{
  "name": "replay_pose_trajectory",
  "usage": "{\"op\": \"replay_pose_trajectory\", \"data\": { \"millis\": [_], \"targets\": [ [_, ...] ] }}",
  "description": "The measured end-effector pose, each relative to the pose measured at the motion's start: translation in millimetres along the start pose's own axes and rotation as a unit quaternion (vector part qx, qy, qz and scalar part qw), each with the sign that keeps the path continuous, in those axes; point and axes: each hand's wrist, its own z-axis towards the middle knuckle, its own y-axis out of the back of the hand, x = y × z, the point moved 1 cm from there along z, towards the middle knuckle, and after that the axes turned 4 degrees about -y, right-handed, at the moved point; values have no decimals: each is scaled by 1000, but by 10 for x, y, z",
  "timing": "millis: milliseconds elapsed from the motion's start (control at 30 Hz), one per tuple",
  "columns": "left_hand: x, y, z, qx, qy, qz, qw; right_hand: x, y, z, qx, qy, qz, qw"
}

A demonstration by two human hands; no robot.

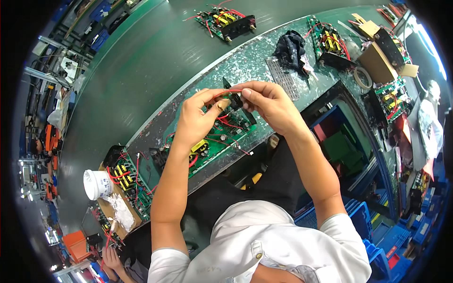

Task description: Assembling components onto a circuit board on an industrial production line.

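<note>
A red wire runs between my two hands above the bench. My left hand is closed, its thumb and fingers pinching the wire's left part; a small brass-coloured ring shows at the thumb. My right hand is closed too, thumb and forefinger pinching the wire's right part. Just beneath the fingers is a black part, partly hidden by them. Under both hands lies a green circuit board with yellow-wrapped coils, thin red leads and black parts; my left forearm covers some of it.
More circuit boards lie at the far side, back right and left. A white tub stands left. A dark cloth, a perforated metal strip and a tape roll lie right. Another person's hand shows lower left.
</note>
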Motion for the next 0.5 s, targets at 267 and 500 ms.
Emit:
{"op": "replay_pose_trajectory", "data": {
  "millis": [267,500],
  "targets": [
    [-153,-31,-53,-11,-40,-255,966,-107,-61,39,-11,20,80,997],
    [-142,-55,-50,-34,-62,-190,979,-74,-86,-6,-28,36,-33,998]
  ]
}}
